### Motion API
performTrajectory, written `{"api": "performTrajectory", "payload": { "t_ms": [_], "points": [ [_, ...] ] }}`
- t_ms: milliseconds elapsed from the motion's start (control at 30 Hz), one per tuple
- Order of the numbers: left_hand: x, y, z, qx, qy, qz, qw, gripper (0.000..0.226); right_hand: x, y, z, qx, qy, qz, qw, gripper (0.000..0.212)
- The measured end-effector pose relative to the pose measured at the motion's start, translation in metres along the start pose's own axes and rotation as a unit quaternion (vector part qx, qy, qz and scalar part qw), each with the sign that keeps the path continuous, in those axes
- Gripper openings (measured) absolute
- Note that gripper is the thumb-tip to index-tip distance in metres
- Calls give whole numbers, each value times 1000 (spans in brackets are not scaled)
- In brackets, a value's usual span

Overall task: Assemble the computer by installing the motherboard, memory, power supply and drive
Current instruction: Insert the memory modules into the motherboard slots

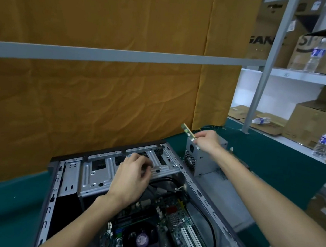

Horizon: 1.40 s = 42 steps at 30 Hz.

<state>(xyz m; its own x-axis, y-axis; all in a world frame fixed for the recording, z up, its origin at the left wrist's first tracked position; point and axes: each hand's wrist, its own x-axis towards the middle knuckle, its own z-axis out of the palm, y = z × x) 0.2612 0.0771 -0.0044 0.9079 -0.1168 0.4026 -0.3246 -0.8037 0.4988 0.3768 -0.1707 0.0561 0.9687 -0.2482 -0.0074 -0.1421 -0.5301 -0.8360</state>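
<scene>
An open grey computer case (70,176) lies on the green table. The motherboard (171,220) sits inside it, with a black cooler fan (141,239) near the front. My left hand (132,175) reaches into the case at the metal drive bay (96,174), its fingers curled there; what they hold is hidden. Raised above the table behind the case, my right hand (206,140) pinches a green memory stick (188,133) by one end. The grey power supply (202,160) stands on the table just under that hand, outside the case.
An ochre cloth (102,90) hangs behind the table with a grey rail (105,54) across it. Shelves on the right hold cardboard boxes (313,124) and water bottles (325,142). Green table mat (273,164) shows right of the case.
</scene>
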Motion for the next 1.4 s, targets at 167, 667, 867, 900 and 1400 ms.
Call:
{"api": "performTrajectory", "payload": {
  "t_ms": [167,667,867,900,1400],
  "points": [
    [9,9,-25,-311,100,-136,935,22,-83,-27,39,127,-151,-111,974,19],
    [4,-6,-58,-417,9,-139,898,23,-110,-54,82,391,-247,-56,885,15],
    [5,-15,-67,-479,103,-180,853,15,-123,-43,98,350,-263,-102,893,14],
    [5,-15,-67,-479,99,-183,853,15,-124,-42,99,352,-263,-101,893,14],
    [-3,5,-52,-457,76,-208,861,20,-124,-34,86,380,-238,-80,890,8]
  ]
}}
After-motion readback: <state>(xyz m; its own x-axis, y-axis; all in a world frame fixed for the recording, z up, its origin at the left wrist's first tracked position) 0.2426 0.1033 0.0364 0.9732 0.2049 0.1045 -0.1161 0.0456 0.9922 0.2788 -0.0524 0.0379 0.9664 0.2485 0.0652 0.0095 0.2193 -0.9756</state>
